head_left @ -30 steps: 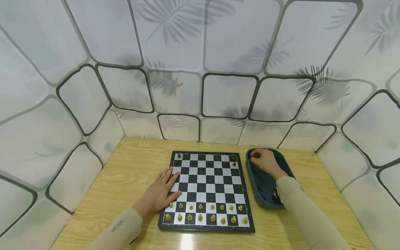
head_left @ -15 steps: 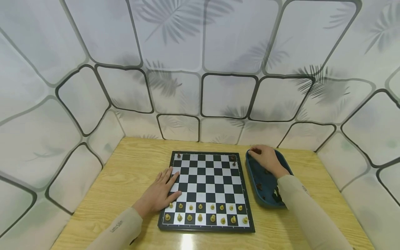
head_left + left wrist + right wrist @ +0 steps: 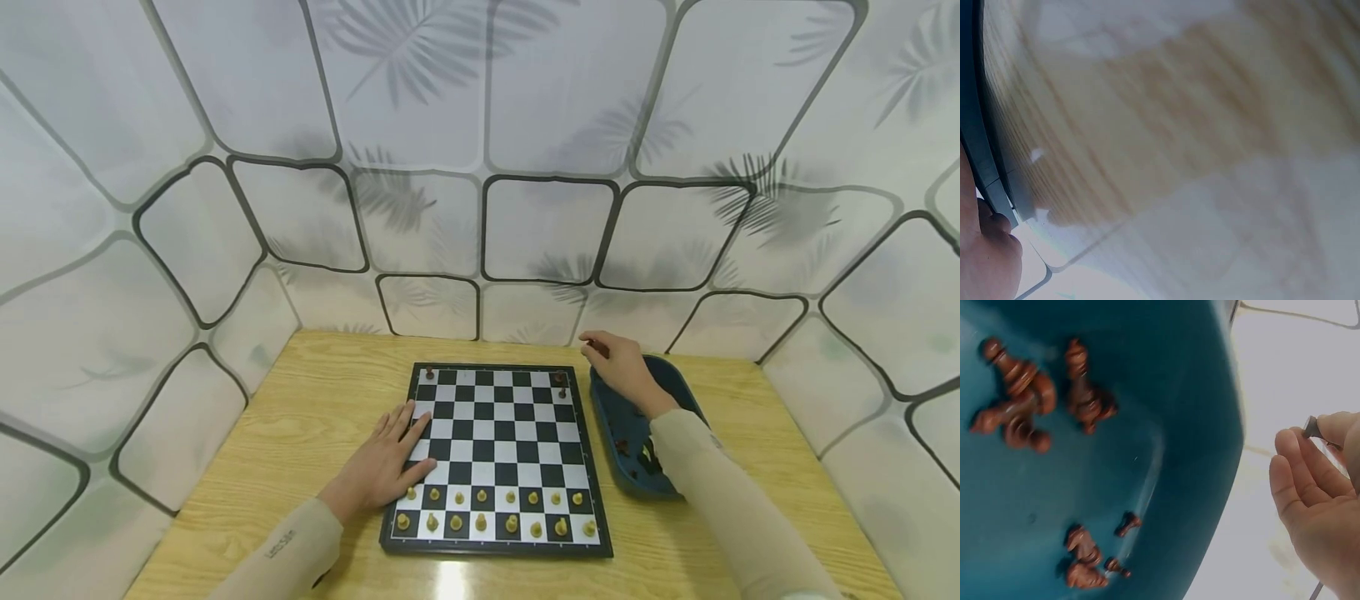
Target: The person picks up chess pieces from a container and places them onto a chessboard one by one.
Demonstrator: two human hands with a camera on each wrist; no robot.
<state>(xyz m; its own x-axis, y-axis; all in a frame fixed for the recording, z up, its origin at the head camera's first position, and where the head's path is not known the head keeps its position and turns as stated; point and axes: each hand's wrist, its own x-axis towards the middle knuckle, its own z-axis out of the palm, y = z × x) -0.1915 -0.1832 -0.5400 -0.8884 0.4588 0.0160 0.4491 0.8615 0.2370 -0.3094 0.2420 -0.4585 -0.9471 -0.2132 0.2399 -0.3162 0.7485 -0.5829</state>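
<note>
A black-and-white chessboard (image 3: pixel 495 433) lies on the table. Its near two rows carry yellow chess pieces (image 3: pixel 481 522); brown pieces stand in the far corners, one of them a dark brown piece (image 3: pixel 429 373) at the left. My left hand (image 3: pixel 386 458) rests flat on the board's left edge, fingers spread. Over the far-left rim of a blue tray (image 3: pixel 602 425), my right hand (image 3: pixel 618 367) pinches a chess piece (image 3: pixel 1311 427) between thumb and finger. Mostly its dark base shows in the right wrist view, so I cannot tell which piece it is.
Inside the tray lie several brown chess pieces (image 3: pixel 1019 403), tipped on their sides, and a dark, partly yellow item (image 3: pixel 648 458) near the right sleeve. Patterned wall covering (image 3: pixel 551 229) encloses the wooden table (image 3: pixel 300 433) at the back and both sides.
My right hand has risen from inside the tray and moved left and away, with the chess piece pinched. The left hand stays in place on the board.
</note>
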